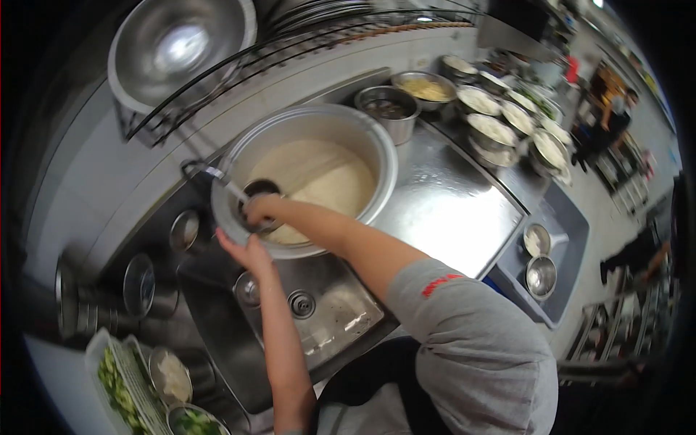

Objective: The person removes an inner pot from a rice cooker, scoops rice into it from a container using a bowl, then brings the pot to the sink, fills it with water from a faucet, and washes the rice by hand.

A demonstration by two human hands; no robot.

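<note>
A large metal pot [384,145] holds pale, cloudy liquid. My right hand [262,211] reaches inside its near left side, fingers closed at a dark round opening and a metal rim; what it grips is mostly hidden. My left hand [249,254] is at the pot's outer near left edge, fingers apart and holding nothing. A faucet spout [232,190] points toward my right hand. Below the pot lies a metal sink [333,319] with a drain, and a small metal bowl [247,288] beside my left forearm.
Right of the pot is a steel counter [442,210], with a pot of dark contents [390,109] and many filled bowls [491,130] behind. A grey tub [569,268] holds two bowls. Lower left stands a vegetable basket [116,377]. People [616,119] are at far right.
</note>
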